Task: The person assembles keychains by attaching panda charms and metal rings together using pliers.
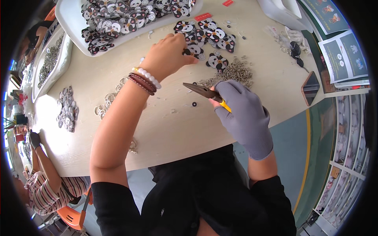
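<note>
My bare left hand (167, 55), with bead bracelets at the wrist, reaches over the table and pinches a black-and-white panda charm (193, 50) at the near edge of a loose group of panda charms (208, 37). My right hand (242, 110) wears a grey glove and grips long-nose pliers (202, 91) with a yellow handle, jaws closed and pointing left. A heap of small metal rings (234, 74) lies just beyond the gloved hand.
A white tray (73, 29) full of panda charms stands at the far left, beside another tray of metal parts (49, 63). A charm pile (67, 110) and rings (106, 104) lie left. A phone (310, 87) lies right. Another person (47, 185) sits lower left.
</note>
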Tool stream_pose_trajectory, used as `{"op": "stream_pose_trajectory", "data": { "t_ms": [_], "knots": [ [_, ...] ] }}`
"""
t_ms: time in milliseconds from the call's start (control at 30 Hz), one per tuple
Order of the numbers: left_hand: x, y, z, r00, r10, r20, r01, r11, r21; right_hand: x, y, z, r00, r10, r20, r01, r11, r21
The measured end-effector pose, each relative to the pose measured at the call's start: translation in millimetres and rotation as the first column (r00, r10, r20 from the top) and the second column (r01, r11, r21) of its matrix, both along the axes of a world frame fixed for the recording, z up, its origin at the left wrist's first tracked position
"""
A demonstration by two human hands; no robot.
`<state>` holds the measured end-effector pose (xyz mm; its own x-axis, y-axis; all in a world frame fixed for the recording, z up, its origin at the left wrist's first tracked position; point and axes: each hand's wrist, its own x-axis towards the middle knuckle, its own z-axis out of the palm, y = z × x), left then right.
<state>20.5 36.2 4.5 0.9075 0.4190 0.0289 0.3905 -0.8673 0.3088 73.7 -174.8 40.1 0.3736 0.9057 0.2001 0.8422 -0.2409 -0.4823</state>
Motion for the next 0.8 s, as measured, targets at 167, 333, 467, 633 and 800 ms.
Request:
{"op": "stream_pose_trajectory", "data": {
  "t_ms": [167, 333, 467, 633, 800],
  "knots": [
    [-14.0, -0.3, -0.6, 0.956, 0.025, 0.293, 0.071, 0.947, -0.314, 7.9, -4.2, -3.4, 0.903, 0.020, -0.429, 0.057, 0.985, 0.166],
    [-56.3, -38.2, 38.3, 0.961, 0.040, 0.274, 0.157, 0.738, -0.656, 24.9, -0.8, 4.0, 0.753, 0.137, -0.644, 0.044, 0.966, 0.257],
    [-88.5, -60.1, 49.2, 0.969, 0.049, 0.241, 0.182, 0.514, -0.838, 17.6, 4.0, 8.9, 0.696, 0.205, -0.688, -0.044, 0.969, 0.244],
    [-120.2, -67.0, 53.3, 0.969, 0.026, 0.245, 0.198, 0.513, -0.835, 3.7, 10.5, 9.9, 0.630, 0.323, -0.706, -0.193, 0.946, 0.261],
    [-147.5, -64.5, 51.7, 0.963, -0.055, 0.263, 0.251, 0.540, -0.804, -10.4, 14.9, 11.2, 0.532, 0.355, -0.769, -0.320, 0.925, 0.206]
  ]
}}
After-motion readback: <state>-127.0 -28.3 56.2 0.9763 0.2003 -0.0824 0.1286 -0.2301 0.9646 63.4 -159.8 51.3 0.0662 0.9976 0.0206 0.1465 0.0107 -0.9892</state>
